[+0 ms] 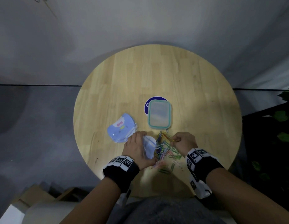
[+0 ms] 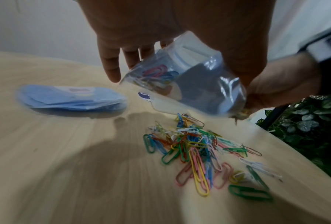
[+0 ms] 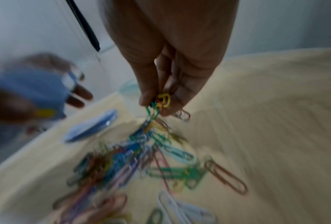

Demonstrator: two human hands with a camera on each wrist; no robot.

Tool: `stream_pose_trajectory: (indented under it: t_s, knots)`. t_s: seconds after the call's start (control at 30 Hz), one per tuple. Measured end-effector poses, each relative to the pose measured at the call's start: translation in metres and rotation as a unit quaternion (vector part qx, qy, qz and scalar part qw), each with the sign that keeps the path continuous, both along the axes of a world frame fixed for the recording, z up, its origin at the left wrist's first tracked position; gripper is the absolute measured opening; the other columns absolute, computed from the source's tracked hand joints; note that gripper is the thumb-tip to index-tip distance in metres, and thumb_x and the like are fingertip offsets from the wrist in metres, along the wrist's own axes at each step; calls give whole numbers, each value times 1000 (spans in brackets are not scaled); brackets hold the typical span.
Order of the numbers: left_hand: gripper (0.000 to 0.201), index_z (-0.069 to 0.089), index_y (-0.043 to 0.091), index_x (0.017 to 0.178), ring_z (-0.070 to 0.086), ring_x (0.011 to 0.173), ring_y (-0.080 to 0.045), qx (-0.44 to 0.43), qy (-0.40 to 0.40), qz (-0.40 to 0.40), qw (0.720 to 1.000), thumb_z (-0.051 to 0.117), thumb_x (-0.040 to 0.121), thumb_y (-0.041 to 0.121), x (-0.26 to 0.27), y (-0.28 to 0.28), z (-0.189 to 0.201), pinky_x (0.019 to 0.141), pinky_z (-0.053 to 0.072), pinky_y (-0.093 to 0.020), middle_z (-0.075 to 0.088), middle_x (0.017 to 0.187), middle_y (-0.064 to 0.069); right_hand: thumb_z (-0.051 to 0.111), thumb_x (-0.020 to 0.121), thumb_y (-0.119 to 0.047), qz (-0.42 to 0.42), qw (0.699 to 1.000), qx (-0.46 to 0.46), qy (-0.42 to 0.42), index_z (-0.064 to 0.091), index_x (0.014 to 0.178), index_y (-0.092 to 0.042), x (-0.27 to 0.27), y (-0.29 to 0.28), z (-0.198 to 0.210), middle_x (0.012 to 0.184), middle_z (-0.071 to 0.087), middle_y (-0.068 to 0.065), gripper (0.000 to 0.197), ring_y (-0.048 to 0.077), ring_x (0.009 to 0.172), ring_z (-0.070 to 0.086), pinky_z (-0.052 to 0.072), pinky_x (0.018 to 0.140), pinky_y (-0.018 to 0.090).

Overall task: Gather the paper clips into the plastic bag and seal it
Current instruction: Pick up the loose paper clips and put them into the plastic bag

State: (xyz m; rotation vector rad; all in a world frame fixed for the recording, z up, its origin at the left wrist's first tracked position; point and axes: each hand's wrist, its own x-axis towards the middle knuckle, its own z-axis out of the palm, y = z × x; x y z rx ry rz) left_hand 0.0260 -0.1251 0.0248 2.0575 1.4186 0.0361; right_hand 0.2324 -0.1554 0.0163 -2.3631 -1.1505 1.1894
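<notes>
While the left hand (image 1: 137,149) grips the plastic bag (image 2: 187,84), the right hand (image 3: 172,63) pinches paper clips (image 3: 160,103).

You have two hands in view, your left hand (image 1: 137,147) and your right hand (image 1: 184,143); one clear plastic bag (image 2: 187,84) with a few clips already inside, too tangled to count; one loose heap of coloured paper clips (image 2: 200,153), several dozen, past exact counting; one round wooden table (image 1: 156,75); one lidded container (image 1: 159,114); one blue packet (image 1: 122,129); one round blue sticker (image 1: 147,103).
</notes>
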Motion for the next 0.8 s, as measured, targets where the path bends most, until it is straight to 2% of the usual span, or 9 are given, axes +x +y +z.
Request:
stream_pose_trajectory:
  t_s: [0.1, 0.17, 0.27, 0.37, 0.47, 0.57, 0.67, 0.73, 0.8]
  knots:
    - [91, 34, 17, 130, 46, 111, -27, 3, 16, -23, 1000, 72, 52, 45, 5, 2, -3, 89, 39, -33, 46, 119, -3, 75, 71, -9, 80, 997, -9, 1, 74, 85, -8, 4, 0, 27, 82, 63, 5, 14, 19, 79, 58, 40, 69, 22]
    - [92, 33, 18, 132, 45, 114, -26, 5, 25, -39, 999, 70, 52, 47, 7, 4, -6, 91, 38, -34, 46, 123, -1, 75, 72, -8, 143, 990, -20, -3, 74, 88, -5, 5, 5, 47, 83, 66, 8, 17, 19, 81, 61, 41, 71, 22]
    - [92, 33, 19, 133, 42, 117, -24, 16, 26, -71, 997, 69, 53, 49, 12, 5, -5, 94, 37, -34, 44, 126, 0, 75, 72, -6, 213, 976, -52, -10, 75, 89, -6, 5, 17, 70, 80, 68, 5, 17, 13, 76, 59, 42, 69, 22]
    - [85, 42, 13, 126, 51, 106, -29, 52, 7, -100, 994, 61, 52, 52, 19, 2, -2, 88, 42, -37, 52, 116, -5, 71, 74, -3, 263, 962, -74, -28, 76, 87, -5, -3, 31, 82, 88, 74, 8, 14, 19, 82, 66, 54, 75, 29]
    - [84, 40, 15, 121, 53, 95, -29, 64, -14, -101, 993, 54, 51, 59, 28, -1, 0, 80, 45, -38, 53, 108, -4, 64, 75, -1, 304, 947, -91, -56, 74, 89, -1, -15, 45, 86, 95, 74, 14, 17, 24, 84, 67, 55, 76, 30]
    - [85, 35, 20, 120, 51, 91, -27, 60, -36, -86, 994, 65, 48, 54, 35, -8, 5, 74, 43, -34, 51, 106, -3, 64, 75, -5, 293, 950, -94, -57, 72, 93, 3, -23, 56, 83, 98, 73, 18, 21, 28, 87, 68, 57, 80, 34]
    - [83, 32, 21, 117, 50, 87, -27, 35, -86, -23, 995, 70, 47, 45, 41, -13, 9, 68, 42, -33, 48, 102, -3, 65, 75, -9, 212, 974, -72, -44, 73, 88, 3, -27, 59, 78, 92, 74, 17, 19, 28, 87, 68, 56, 79, 35]
    - [81, 29, 24, 115, 51, 88, -29, 18, -118, 13, 993, 71, 49, 42, 43, -13, 10, 70, 45, -36, 49, 102, -5, 68, 73, -11, 141, 988, -55, -15, 73, 86, 1, -29, 55, 75, 88, 74, 16, 19, 26, 85, 68, 55, 76, 33]
    - [81, 29, 21, 117, 52, 92, -30, 12, -134, 35, 990, 68, 50, 46, 43, -13, 10, 74, 47, -38, 51, 103, -9, 66, 76, -12, 105, 993, -51, 26, 72, 83, 3, -33, 48, 75, 84, 72, 16, 18, 22, 77, 64, 52, 71, 32]
